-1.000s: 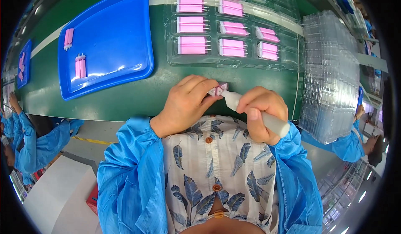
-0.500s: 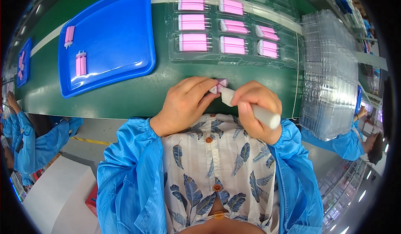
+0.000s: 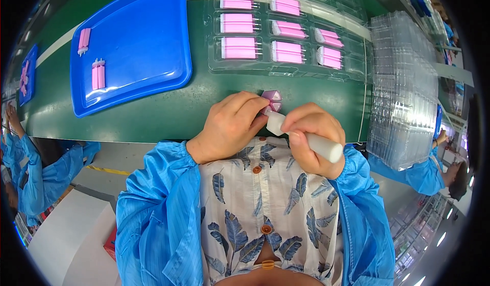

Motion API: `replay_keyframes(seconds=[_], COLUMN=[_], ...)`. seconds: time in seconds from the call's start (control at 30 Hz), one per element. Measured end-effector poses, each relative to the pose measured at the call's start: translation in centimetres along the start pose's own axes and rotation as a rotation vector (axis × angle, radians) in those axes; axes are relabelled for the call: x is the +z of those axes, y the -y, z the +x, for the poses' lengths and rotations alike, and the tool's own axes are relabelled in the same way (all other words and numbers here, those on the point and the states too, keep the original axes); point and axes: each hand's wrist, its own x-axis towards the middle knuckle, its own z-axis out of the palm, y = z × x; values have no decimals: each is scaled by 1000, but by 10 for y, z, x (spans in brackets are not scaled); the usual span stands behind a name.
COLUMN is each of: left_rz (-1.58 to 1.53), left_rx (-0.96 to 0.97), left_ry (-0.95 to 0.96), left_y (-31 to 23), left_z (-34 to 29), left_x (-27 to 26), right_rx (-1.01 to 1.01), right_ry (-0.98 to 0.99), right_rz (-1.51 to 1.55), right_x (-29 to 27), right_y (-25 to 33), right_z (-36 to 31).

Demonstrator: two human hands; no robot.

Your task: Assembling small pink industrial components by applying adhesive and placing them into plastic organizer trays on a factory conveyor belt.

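Note:
My left hand (image 3: pixel 227 125) is closed on a small pink part (image 3: pixel 274 97) at the near side of the green table (image 3: pixel 153 117). The part's wedge-shaped faces meet at a darker pink centre, and its far end sticks out past my fingertips. My right hand (image 3: pixel 316 135) grips a white tool (image 3: pixel 322 147) with a thick round handle and a blocky white head. That head is tilted toward the pink part, close to my left fingertips. Whether its tip touches the part is hard to make out.
Beyond my hands lies a clear compartment tray (image 3: pixel 286 71) with several pink pronged blocks (image 3: pixel 238 48). At the left, a blue tray (image 3: pixel 138 41) holds two similar pieces. Stacked clear trays (image 3: pixel 403 92) stand at the right. People in blue sleeves (image 3: pixel 51 179) are at both sides.
The pink part now shows more of its wedge faces beyond my left fingertips. The white tool's head sits slightly lower and nearer me. Both hands keep their holds.

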Motion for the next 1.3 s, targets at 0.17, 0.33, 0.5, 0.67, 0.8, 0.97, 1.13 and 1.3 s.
replay_keyframes(seconds=[0.17, 0.33, 0.5, 0.67, 0.8, 0.97, 1.13, 1.3], left_rz=[-97, 37, 3, 375, 514, 524, 1182, 1253], left_rx=[-121, 36, -15, 221, -15, 228, -455, -862], left_ry=[7, 95, 78, -11, 51, -270, -298, -95], left_y=[-6, -7, -33, 1, 5, -6, 51, 114], left_z=[6, 15, 75, 176, 216, 171, 61, -45], left_x=[2, -1, -5, 43, 94, 12, -148, -209], right_rx=[26, -45, 6, -55, -38, 30, 37, -17], right_ry=[24, -8, -298, -165, -364, -420, -330, -185], right_rz=[45, 56, 146, 118, 320, 337, 323, 270], right_x=[-1, -13, -34, -41, -43, -48, -39, -15], right_y=[-1, -6, -7, -20, -30, -45, -44, -29], right_z=[3, -6, -27, -40, -59, -64, -50, -25])
